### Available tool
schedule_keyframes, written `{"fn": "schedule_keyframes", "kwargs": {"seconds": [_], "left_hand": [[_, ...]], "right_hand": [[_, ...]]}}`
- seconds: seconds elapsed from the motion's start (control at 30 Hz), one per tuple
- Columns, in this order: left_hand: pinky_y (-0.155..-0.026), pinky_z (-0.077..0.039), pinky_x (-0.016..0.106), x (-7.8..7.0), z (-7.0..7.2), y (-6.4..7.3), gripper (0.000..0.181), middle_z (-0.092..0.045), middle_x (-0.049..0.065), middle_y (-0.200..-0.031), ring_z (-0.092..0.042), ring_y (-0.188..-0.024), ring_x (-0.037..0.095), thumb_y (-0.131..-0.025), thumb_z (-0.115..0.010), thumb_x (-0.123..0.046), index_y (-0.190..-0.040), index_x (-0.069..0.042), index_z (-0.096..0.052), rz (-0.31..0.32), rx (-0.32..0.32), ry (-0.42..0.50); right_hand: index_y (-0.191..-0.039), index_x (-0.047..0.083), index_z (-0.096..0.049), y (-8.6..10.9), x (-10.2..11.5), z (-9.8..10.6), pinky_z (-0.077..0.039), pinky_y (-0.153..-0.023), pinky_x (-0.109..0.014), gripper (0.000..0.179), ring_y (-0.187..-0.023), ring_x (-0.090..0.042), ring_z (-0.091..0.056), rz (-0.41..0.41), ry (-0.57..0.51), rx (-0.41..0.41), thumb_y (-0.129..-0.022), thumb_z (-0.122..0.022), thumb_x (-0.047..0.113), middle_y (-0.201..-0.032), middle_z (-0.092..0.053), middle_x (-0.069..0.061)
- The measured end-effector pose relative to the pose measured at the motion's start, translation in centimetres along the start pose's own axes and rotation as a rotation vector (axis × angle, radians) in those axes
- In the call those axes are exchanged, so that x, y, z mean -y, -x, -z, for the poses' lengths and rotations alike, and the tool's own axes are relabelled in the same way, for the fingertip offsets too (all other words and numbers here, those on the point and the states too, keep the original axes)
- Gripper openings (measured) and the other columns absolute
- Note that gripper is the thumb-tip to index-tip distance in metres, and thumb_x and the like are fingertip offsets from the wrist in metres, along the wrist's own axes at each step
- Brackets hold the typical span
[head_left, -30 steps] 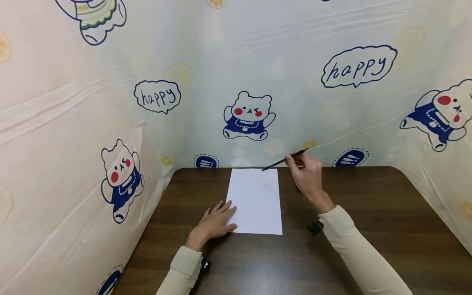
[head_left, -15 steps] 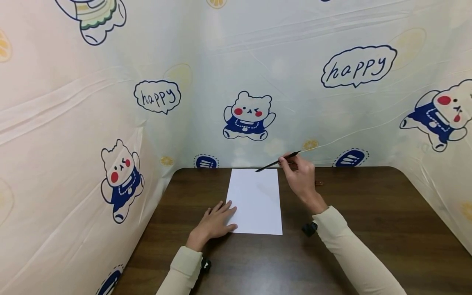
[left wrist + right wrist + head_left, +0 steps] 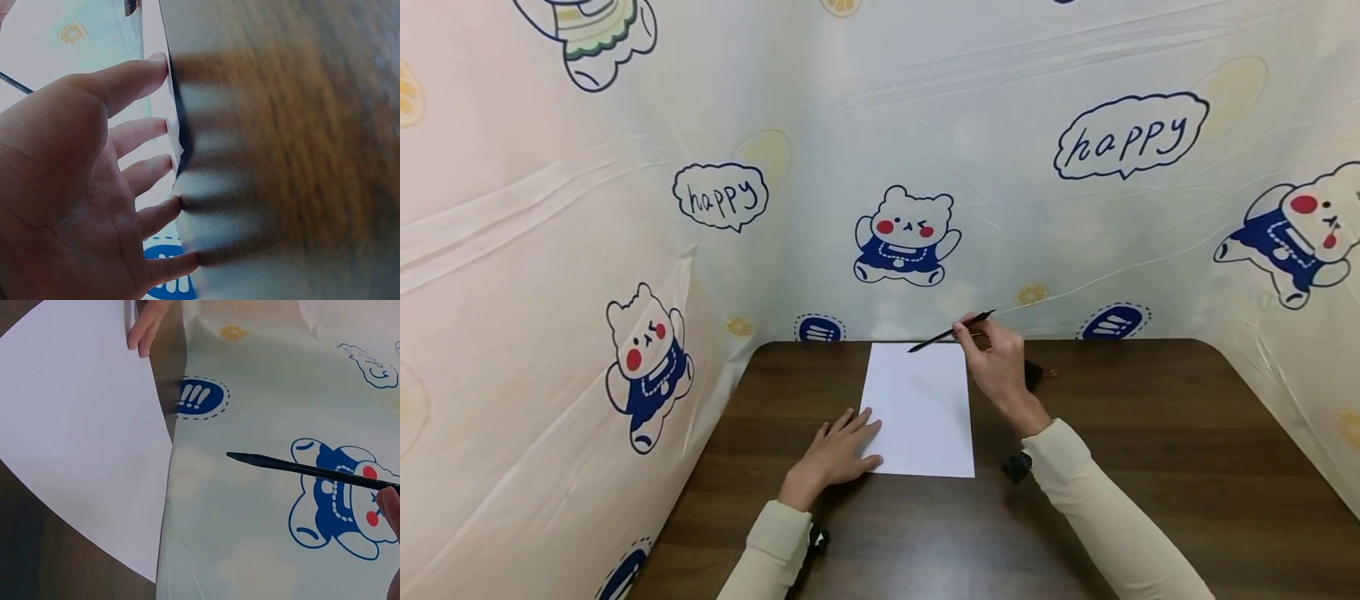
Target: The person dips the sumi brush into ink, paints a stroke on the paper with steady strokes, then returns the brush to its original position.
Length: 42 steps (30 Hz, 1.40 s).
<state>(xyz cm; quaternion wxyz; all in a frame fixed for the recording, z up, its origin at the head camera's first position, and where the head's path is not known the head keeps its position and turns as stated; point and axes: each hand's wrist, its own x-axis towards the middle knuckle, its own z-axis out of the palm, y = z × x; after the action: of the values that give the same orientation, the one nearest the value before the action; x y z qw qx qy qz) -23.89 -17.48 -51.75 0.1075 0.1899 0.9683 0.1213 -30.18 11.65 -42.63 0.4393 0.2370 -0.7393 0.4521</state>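
A blank white sheet of paper (image 3: 925, 417) lies on the brown wooden table, its far edge at the table's back edge. My left hand (image 3: 837, 454) rests with spread, straight fingers on the sheet's lower left edge; in the left wrist view its fingertips (image 3: 161, 62) touch the paper. Over the sheet's upper right side, my right hand (image 3: 998, 358) pinches a slim black pen (image 3: 934, 340) between thumb and fingers. The pen slants down to the left, its tip near the sheet's top edge. In the right wrist view the tip (image 3: 234, 455) appears clear of the paper.
Behind my right wrist sits a small black object (image 3: 1034, 373) with a reddish-brown end, mostly hidden. A cloth printed with bears (image 3: 907, 237) hangs around the back and sides of the table (image 3: 1150, 433). Each wrist carries a black camera (image 3: 1017, 467).
My right hand has moved left and slightly down, carrying the pen tip along the sheet's top. The small black object now shows behind the wrist. My left hand has stayed still.
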Motion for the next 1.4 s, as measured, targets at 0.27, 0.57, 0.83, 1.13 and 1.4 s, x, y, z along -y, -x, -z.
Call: {"fn": "schedule_keyframes", "kwargs": {"seconds": [0.27, 0.57, 0.83, 1.13, 1.4], "left_hand": [[-0.113, -0.017, 0.071, 0.4, -0.3, -0.1, 0.066, -0.024, 0.002, -0.164, -0.016, -0.152, 0.035, -0.094, -0.057, -0.053, -0.152, -0.027, -0.038, -0.009, -0.007, -0.009], [-0.113, -0.017, 0.071, 0.5, -0.4, -0.1, 0.067, -0.024, 0.002, -0.164, -0.016, -0.152, 0.035, -0.094, -0.057, -0.053, -0.152, -0.026, -0.038, -0.013, -0.016, -0.005], [-0.113, -0.017, 0.07, 0.4, -0.3, -0.1, 0.066, -0.024, 0.002, -0.164, -0.016, -0.152, 0.035, -0.094, -0.057, -0.053, -0.152, -0.026, -0.038, -0.008, -0.012, -0.008], [-0.113, -0.016, 0.071, 0.4, -0.5, -0.2, 0.067, -0.024, 0.001, -0.164, -0.016, -0.152, 0.035, -0.093, -0.058, -0.054, -0.151, -0.028, -0.039, -0.001, 0.004, -0.007], [-0.114, -0.017, 0.07, 0.2, -0.2, -0.3, 0.067, -0.023, 0.0, -0.164, -0.015, -0.152, 0.034, -0.093, -0.057, -0.054, -0.151, -0.029, -0.038, 0.016, 0.006, -0.022]], "right_hand": [[-0.094, 0.004, -0.069, 0.5, 0.2, -0.9, -0.056, -0.062, -0.017, 0.009, -0.066, -0.015, -0.073, -0.004, -0.027, 0.019, -0.09, -0.071, 0.011, -0.082, -0.074, -0.006], [-0.097, 0.005, -0.069, 0.9, 0.1, -1.8, -0.057, -0.061, -0.019, 0.011, -0.068, -0.012, -0.073, -0.019, -0.015, 0.045, -0.091, -0.07, 0.014, -0.084, -0.074, -0.005], [-0.095, 0.007, -0.069, 1.3, 0.1, -2.9, -0.055, -0.064, -0.014, 0.01, -0.068, -0.01, -0.072, -0.034, -0.002, 0.05, -0.092, -0.069, 0.017, -0.082, -0.074, -0.002], [-0.097, 0.008, -0.068, 2.2, 0.3, -3.9, -0.058, -0.066, -0.021, 0.011, -0.072, -0.01, -0.072, -0.09, -0.021, 0.095, -0.093, -0.069, 0.019, -0.084, -0.073, -0.002], [-0.097, 0.01, -0.068, 2.7, 0.3, -4.9, -0.058, -0.066, -0.02, 0.008, -0.072, -0.009, -0.072, -0.084, -0.033, 0.103, -0.092, -0.069, 0.016, -0.084, -0.074, -0.002]]}}
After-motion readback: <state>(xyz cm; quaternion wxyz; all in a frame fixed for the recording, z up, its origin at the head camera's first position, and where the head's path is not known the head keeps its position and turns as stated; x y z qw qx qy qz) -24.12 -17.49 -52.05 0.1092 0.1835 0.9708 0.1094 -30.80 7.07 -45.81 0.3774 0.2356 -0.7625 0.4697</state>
